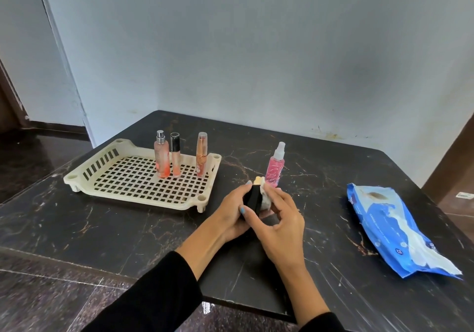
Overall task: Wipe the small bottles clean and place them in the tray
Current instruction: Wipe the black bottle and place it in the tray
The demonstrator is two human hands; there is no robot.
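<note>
My left hand (pixel 232 215) grips a small black bottle (pixel 252 199) with a pale top, held just above the table. My right hand (pixel 279 218) presses a crumpled white wipe (pixel 265 198) against the bottle's right side. A cream slotted tray (pixel 107 177) sits to the left, and three bottles stand upright at its far edge: an orange spray bottle (pixel 161 157), a black-capped tube (pixel 175 157) and a peach tube (pixel 201 156). A pink spray bottle (pixel 275 167) stands on the table just behind my hands.
A blue wet-wipe pack (pixel 395 231) lies open on the right of the dark marble table (pixel 102 229). The table's front edge runs below my wrists. A pale blue wall stands behind.
</note>
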